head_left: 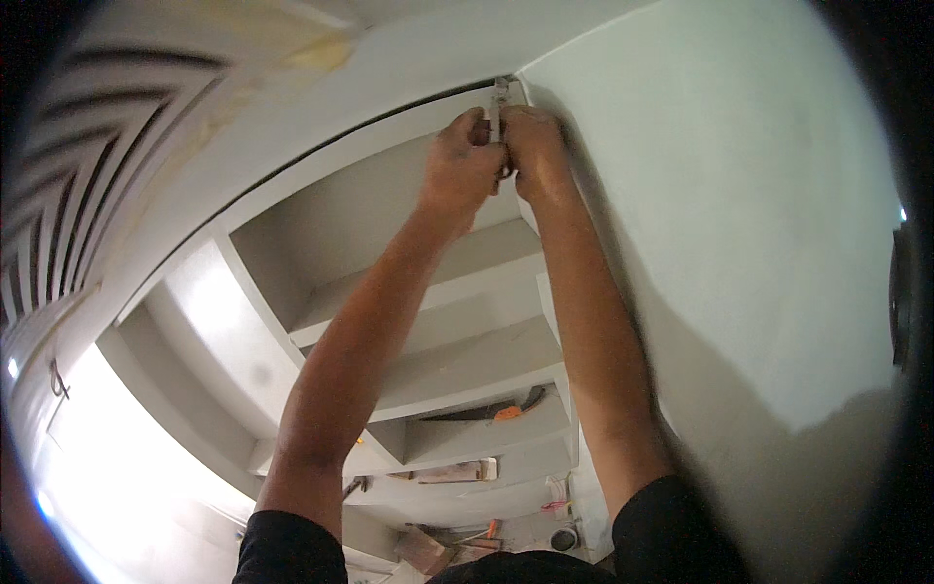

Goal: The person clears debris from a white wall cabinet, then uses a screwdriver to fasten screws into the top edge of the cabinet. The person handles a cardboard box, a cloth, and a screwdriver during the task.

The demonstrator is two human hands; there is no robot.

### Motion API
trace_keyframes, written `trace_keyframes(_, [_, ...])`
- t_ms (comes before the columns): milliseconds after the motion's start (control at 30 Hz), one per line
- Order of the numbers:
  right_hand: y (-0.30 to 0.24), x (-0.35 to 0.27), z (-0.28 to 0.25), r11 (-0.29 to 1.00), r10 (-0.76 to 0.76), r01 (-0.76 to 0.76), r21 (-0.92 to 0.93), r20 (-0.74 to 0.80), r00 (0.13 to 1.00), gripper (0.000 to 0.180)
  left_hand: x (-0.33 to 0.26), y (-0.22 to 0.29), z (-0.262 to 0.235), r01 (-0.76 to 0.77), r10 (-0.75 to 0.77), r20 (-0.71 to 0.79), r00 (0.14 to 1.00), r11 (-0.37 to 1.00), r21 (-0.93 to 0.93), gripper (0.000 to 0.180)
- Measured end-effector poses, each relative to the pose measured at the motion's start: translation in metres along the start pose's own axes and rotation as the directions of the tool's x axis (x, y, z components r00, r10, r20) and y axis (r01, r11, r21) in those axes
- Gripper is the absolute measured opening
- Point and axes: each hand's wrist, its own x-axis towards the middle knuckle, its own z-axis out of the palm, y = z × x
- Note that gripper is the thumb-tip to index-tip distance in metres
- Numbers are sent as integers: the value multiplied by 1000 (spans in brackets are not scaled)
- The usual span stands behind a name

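Both arms are raised to the top right corner of a pale shelf unit (467, 292). Between my hands stands a narrow, light grey metal-looking piece (494, 122), upright against the unit's upper frame. Its exact kind cannot be made out. My left hand (459, 164) is closed, thumb and fingers pinching at the left side of this piece. On its other side, close to the wall, my right hand (535, 146) is curled with its fingers bent in toward the same piece. The fingertips of the right hand are partly hidden.
A smooth white wall (739, 195) rises close on the right. On a lower shelf lies a saw (506, 413) with orange on its handle. Below are a wooden-looking block (425, 550), a round dark-topped can (563, 538) and loose tools. A grooved ceiling panel (97, 165) is upper left.
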Motion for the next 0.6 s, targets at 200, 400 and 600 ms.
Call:
trace_keyframes(200, [-5,-1,-5,902,403,-419,106,143,904,22,-2,-1,26,150,-257,-151,955,851,-503,32])
trace_keyframes(400, [-1,-27,0,903,396,-409,134,113,911,20,-12,-12,9,254,-253,12,967,967,-23,16])
trace_keyframes(600, [4,-43,28,890,347,-353,290,72,935,24,-16,-8,-5,300,-292,-69,954,930,214,18])
